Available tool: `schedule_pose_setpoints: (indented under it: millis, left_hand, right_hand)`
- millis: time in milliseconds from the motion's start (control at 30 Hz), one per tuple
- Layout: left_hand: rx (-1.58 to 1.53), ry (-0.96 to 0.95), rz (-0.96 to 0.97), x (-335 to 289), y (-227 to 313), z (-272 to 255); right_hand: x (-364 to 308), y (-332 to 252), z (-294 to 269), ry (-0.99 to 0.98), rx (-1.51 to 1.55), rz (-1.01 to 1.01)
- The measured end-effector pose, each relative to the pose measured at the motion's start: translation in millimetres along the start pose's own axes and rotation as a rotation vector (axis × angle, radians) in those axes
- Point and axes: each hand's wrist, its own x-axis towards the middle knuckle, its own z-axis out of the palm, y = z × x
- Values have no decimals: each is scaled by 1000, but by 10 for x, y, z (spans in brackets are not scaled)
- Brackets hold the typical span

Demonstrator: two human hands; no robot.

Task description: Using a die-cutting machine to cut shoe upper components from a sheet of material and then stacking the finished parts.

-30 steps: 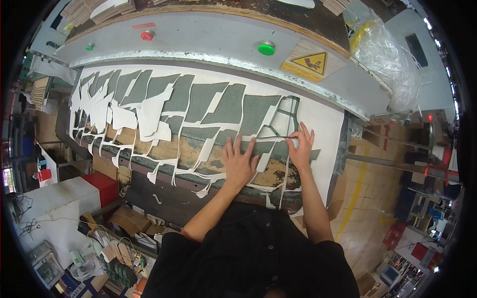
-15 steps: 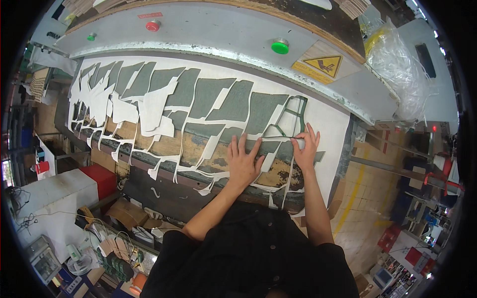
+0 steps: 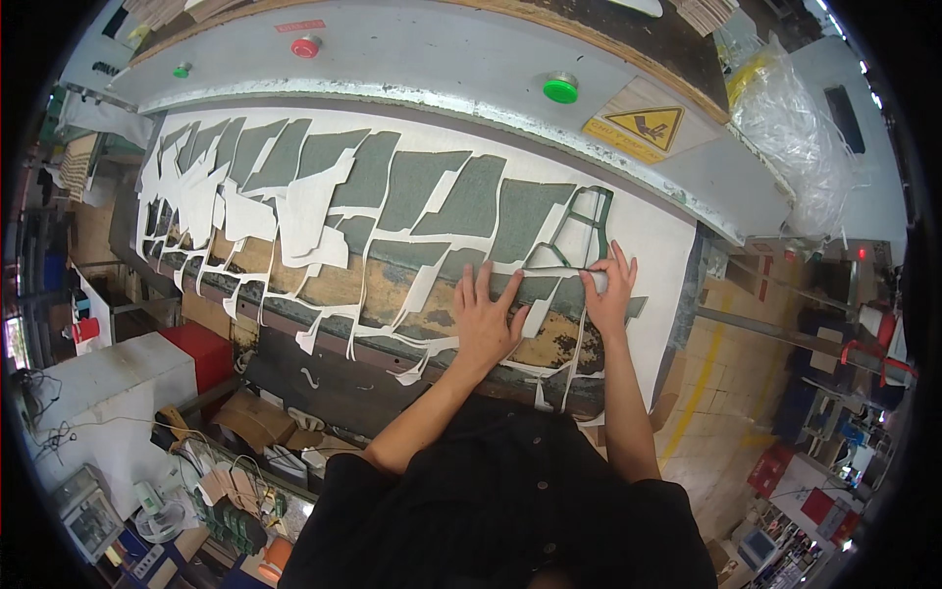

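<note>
My left hand (image 3: 486, 326) lies with its fingers spread over the white cut sheet (image 3: 446, 239). Its index fingertip is beside the left near corner of a green-edged metal cutting die (image 3: 599, 228). This die is an open frame with crossbars, lying flat near the sheet's right end. At its right near corner, my right hand (image 3: 610, 294) grips the die's edge between thumb and fingers. Dark green openings (image 3: 530, 218) with piece-shaped outlines run in rows across the sheet, divided by thin white strips. Loose white cut pieces (image 3: 309, 211) are heaped toward the left.
Above the far side hangs a grey machine beam (image 3: 432, 83) with a red button (image 3: 306, 46), a green button (image 3: 560, 87) and a yellow warning sign (image 3: 653, 126). A worn tan board (image 3: 324, 294) shows along the near side. Clear plastic bags (image 3: 785, 137) hang at right.
The view has shifted slightly. Both hands stay in nearly the same places beside the die; my right fingers have drawn a little closer together at its near edge.
</note>
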Motion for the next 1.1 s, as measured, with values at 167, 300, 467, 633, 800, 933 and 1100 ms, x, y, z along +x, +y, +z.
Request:
schedule_pose_setpoints:
  millis: [167,300,467,633,800,933,1100]
  left_hand:
    - [-2,1,-2,12,-10,34]
    - [-5,-8,-7,20,-3,28]
    - [-10,-18,1,36,-8,5]
    - [-5,-33,-4,55,-1,-11]
    - [10,-52,-12,83,16,-43]
    - [8,-63,22,101,52,-81]
    - [-27,0,50,302,2,-246]
  right_hand:
    - [23,-2,-9,1,-10,1]
    - [15,7,-12,-4,-22,-9]
    - [8,11,10,9,-25,-20]
    - [12,3,17,6,-34,-18]
    - [45,1,1,-15,-51,-10]
    - [39,-7,-82,-31,-31,-12]
    - [-40,-278,-350,104,220,66]
